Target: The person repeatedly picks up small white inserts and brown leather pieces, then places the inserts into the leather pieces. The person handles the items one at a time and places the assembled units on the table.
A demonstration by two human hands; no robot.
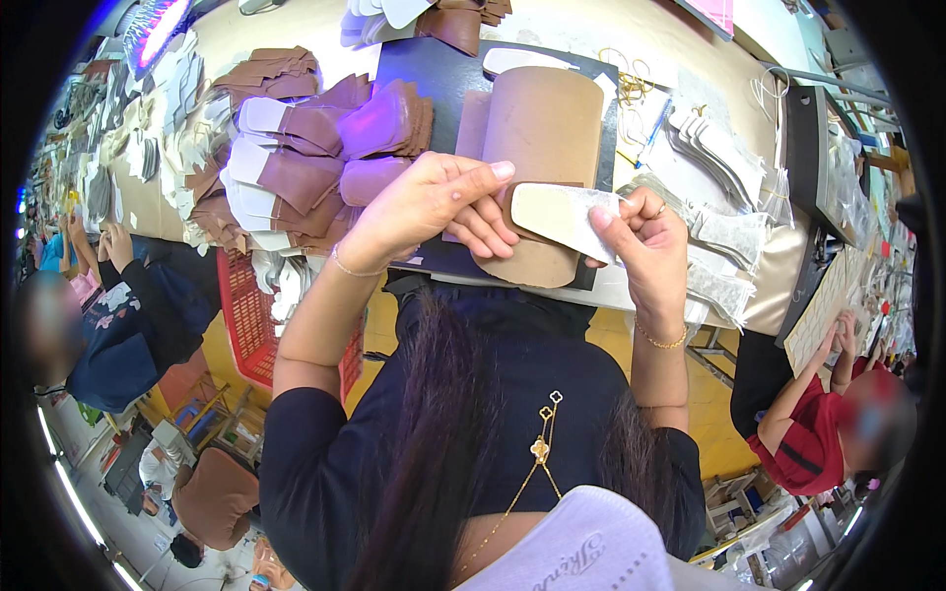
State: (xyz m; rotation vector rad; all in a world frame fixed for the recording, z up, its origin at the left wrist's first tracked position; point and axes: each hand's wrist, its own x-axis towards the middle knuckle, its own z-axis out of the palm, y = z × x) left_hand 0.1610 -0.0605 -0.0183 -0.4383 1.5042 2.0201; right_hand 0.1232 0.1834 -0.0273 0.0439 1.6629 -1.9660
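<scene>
Between thumb and fingers, my right hand (639, 236) pinches a cream-white tongue-shaped piece (562, 212), its right part whitish and thinner-looking. My left hand (448, 205) is beside the piece's rounded left end, thumb stretched out and fingers loosely spread; nothing shows held in it. Beneath both hands stands a tan block with a rounded top (545, 108), and the white piece is over its near part. A strip of darker brown material shows at the white piece's edge, partly hidden by my left fingers and the piece.
Stacks of brown and white cut pieces (296, 177) lie left of the black mat (448, 74). To the right are grey-white curved pieces (714, 158), a blue pen (652, 133) and yellow cord (636, 74). A red basket (246, 315) stands below the table's left side. Other people sit at both sides.
</scene>
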